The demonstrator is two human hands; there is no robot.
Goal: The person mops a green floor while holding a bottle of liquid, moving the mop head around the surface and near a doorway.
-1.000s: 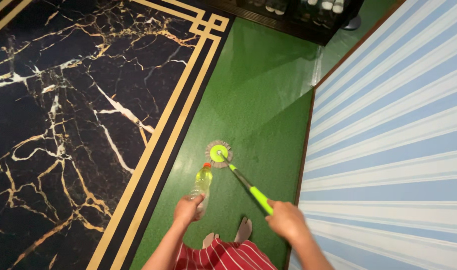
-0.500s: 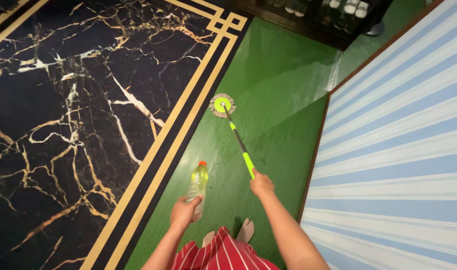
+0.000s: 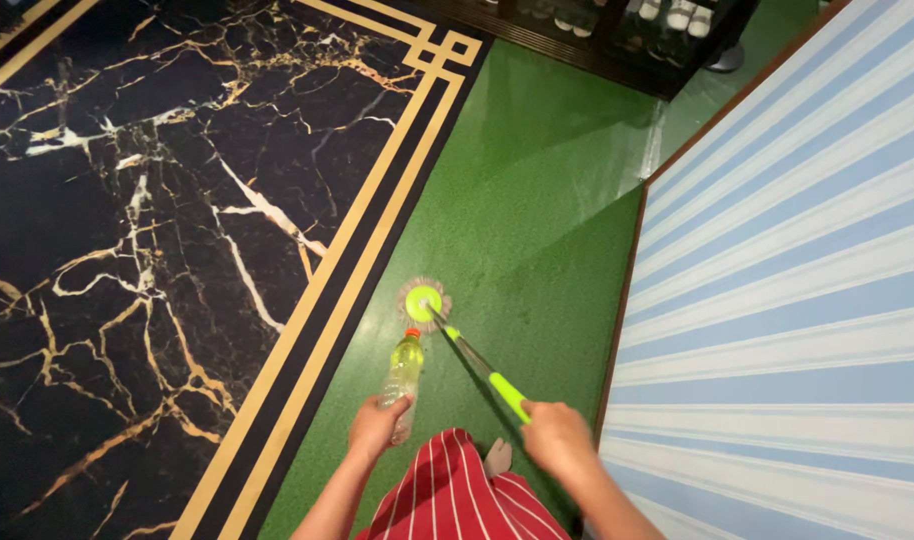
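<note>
Left hand [image 3: 375,428] extended low, fingers wrapped round one clear bottle [image 3: 403,371]. Right hand [image 3: 554,436] clenched on one mop handle [image 3: 507,395], round mop head [image 3: 423,303] on green floor [image 3: 537,220] near gold-striped border [image 3: 322,300].

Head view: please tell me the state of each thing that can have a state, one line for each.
Plastic bottle: capped, partly filled with yellowish liquid, held in left hand.
Mop: head flat on green floor, handle tilted, gripped by right hand.
Green floor: glossy farther away, dull near the mop.
</note>
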